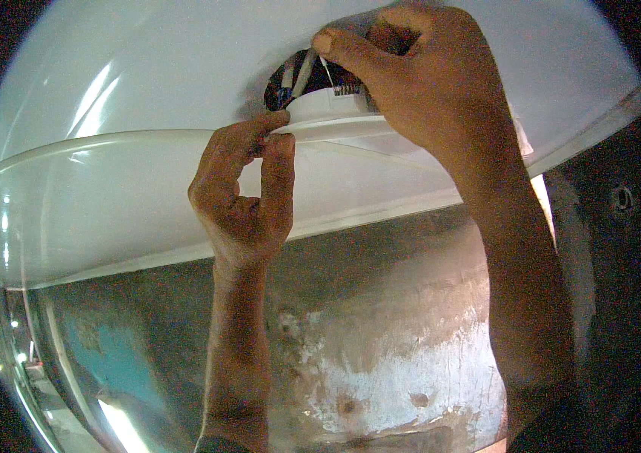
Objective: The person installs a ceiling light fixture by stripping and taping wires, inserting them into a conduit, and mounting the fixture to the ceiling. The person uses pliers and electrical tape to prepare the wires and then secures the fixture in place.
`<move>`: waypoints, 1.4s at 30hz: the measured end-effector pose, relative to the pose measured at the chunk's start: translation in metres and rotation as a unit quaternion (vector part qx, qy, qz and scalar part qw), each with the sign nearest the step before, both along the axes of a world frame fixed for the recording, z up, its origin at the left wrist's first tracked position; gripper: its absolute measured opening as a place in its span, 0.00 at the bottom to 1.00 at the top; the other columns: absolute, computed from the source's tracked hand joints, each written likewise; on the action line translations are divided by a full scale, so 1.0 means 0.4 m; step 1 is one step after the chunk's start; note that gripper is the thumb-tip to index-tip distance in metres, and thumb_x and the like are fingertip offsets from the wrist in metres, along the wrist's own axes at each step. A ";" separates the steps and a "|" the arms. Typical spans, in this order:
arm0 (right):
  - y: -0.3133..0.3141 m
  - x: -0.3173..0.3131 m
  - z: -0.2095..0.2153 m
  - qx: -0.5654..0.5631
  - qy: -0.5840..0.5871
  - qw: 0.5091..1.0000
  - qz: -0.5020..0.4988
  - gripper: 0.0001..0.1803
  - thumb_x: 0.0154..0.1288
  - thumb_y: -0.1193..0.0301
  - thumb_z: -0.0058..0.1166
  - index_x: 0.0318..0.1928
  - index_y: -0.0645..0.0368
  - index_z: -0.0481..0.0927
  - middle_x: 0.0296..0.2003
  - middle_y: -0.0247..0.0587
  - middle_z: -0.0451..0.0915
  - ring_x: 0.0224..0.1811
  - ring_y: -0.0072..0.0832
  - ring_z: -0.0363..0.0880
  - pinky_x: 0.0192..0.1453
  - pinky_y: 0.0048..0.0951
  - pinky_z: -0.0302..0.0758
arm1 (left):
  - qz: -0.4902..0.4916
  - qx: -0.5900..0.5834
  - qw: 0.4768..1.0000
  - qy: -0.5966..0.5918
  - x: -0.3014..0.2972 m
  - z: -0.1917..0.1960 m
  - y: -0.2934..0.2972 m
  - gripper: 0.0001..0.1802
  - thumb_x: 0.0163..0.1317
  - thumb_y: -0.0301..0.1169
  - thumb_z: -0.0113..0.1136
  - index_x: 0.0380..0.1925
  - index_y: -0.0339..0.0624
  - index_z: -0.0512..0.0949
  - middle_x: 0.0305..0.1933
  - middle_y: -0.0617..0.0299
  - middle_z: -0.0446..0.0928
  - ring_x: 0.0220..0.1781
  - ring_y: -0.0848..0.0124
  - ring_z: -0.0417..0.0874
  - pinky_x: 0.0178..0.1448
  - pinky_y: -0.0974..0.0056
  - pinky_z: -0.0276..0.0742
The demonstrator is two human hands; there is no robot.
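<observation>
A round white recessed downlight (329, 127) sits tilted just below a dark hole (273, 89) in the white ceiling. My left hand (243, 185) is closed, pinching the light's rim at its left side between thumb and fingers. Above the rim, a coiled metal spring clip (347, 90) shows on the light's body, its thin arm rising toward my right thumb. My right hand (430, 72) is closed around that arm at the hole's far edge; its fingertips are partly hidden. Light-coloured wires (304, 72) run through the hole, left of the clip.
Glossy white ceiling panels (162, 83) surround the hole, with a curved seam crossing them. Beyond the ceiling edge (381, 223) stands a worn wall (396, 340) with patchy plaster. A bright strip of light (122, 426) shows at lower left.
</observation>
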State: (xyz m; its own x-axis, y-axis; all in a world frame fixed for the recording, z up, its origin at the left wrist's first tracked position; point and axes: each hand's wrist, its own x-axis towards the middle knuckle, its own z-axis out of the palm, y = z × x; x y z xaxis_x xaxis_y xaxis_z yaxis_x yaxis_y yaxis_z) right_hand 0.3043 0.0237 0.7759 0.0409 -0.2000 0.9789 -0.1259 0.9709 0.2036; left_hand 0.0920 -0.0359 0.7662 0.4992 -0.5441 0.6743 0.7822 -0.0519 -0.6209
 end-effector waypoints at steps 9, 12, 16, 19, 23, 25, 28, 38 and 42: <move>0.064 -0.099 0.049 0.081 0.201 0.972 -0.090 0.20 0.55 0.58 0.67 0.21 0.65 0.81 0.12 0.43 0.71 0.15 0.31 0.69 0.23 0.34 0.65 | 0.092 -0.003 0.993 0.070 0.003 0.004 -0.021 0.15 0.55 0.18 0.59 0.44 0.38 0.82 0.39 0.54 0.83 0.38 0.64 0.82 0.44 0.65 0.78; 0.061 -0.099 0.061 0.121 0.230 0.960 -0.099 0.21 0.56 0.58 0.66 0.20 0.65 0.80 0.13 0.43 0.72 0.15 0.30 0.68 0.23 0.35 0.65 | 0.090 -0.016 0.992 0.084 0.013 0.017 -0.027 0.20 0.55 0.17 0.58 0.48 0.42 0.81 0.38 0.54 0.81 0.37 0.64 0.81 0.43 0.64 0.78; 0.036 -0.094 0.043 0.064 0.201 0.974 -0.080 0.21 0.57 0.59 0.65 0.21 0.66 0.80 0.12 0.43 0.73 0.15 0.25 0.68 0.23 0.32 0.65 | 0.129 -0.053 0.988 0.074 0.027 0.020 -0.043 0.23 0.55 0.16 0.56 0.51 0.48 0.81 0.35 0.55 0.77 0.35 0.63 0.79 0.42 0.63 0.77; 0.040 -0.110 0.036 0.050 0.207 0.976 -0.037 0.19 0.59 0.61 0.64 0.21 0.65 0.80 0.13 0.41 0.73 0.16 0.21 0.68 0.23 0.30 0.65 | 0.123 -0.079 0.988 0.053 0.031 0.017 -0.048 0.23 0.56 0.16 0.56 0.51 0.49 0.81 0.34 0.56 0.76 0.35 0.63 0.78 0.42 0.63 0.76; 0.061 -0.125 0.008 0.102 0.259 0.960 0.016 0.14 0.61 0.64 0.63 0.28 0.64 0.83 0.19 0.38 0.79 0.21 0.19 0.72 0.27 0.26 0.69 | 0.124 -0.089 0.988 0.033 0.041 -0.001 -0.050 0.23 0.58 0.15 0.55 0.52 0.48 0.80 0.34 0.56 0.76 0.35 0.63 0.78 0.43 0.63 0.76; 0.070 -0.122 -0.024 0.158 0.262 0.951 0.045 0.11 0.61 0.66 0.63 0.34 0.63 0.84 0.25 0.39 0.81 0.26 0.20 0.75 0.33 0.24 0.73 | 0.121 -0.083 0.988 0.042 0.050 -0.020 -0.055 0.23 0.57 0.16 0.55 0.52 0.47 0.80 0.33 0.56 0.76 0.34 0.63 0.77 0.43 0.63 0.75; 0.084 -0.114 -0.059 0.227 0.214 0.948 0.065 0.13 0.62 0.67 0.63 0.44 0.63 0.83 0.35 0.42 0.83 0.36 0.23 0.80 0.42 0.24 0.76 | 0.129 -0.093 0.987 0.038 0.059 -0.034 -0.065 0.23 0.58 0.18 0.56 0.54 0.48 0.79 0.36 0.54 0.76 0.37 0.60 0.79 0.45 0.60 0.76; 0.129 -0.095 0.012 0.297 0.131 0.944 -0.061 0.20 0.62 0.65 0.63 0.51 0.62 0.81 0.47 0.48 0.82 0.51 0.37 0.81 0.57 0.32 0.74 | 0.203 -0.135 0.967 -0.069 0.055 0.028 -0.043 0.26 0.58 0.26 0.56 0.59 0.43 0.71 0.56 0.44 0.74 0.57 0.45 0.76 0.61 0.49 0.73; 0.120 -0.112 0.018 0.268 0.166 0.945 -0.084 0.19 0.61 0.65 0.63 0.49 0.63 0.81 0.45 0.48 0.83 0.49 0.37 0.81 0.56 0.33 0.75 | 0.148 -0.113 0.981 -0.060 0.051 0.039 -0.034 0.20 0.57 0.25 0.61 0.52 0.40 0.76 0.49 0.47 0.79 0.48 0.52 0.82 0.51 0.55 0.80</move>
State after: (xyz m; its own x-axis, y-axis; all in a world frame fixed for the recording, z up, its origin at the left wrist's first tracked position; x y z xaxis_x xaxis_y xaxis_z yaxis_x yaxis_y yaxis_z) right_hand 0.2594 0.0718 0.7830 0.2516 -0.6939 0.6747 0.1777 0.7184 0.6725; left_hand 0.1124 -0.0496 0.7819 0.5228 -0.2169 0.8244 0.8502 0.0621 -0.5228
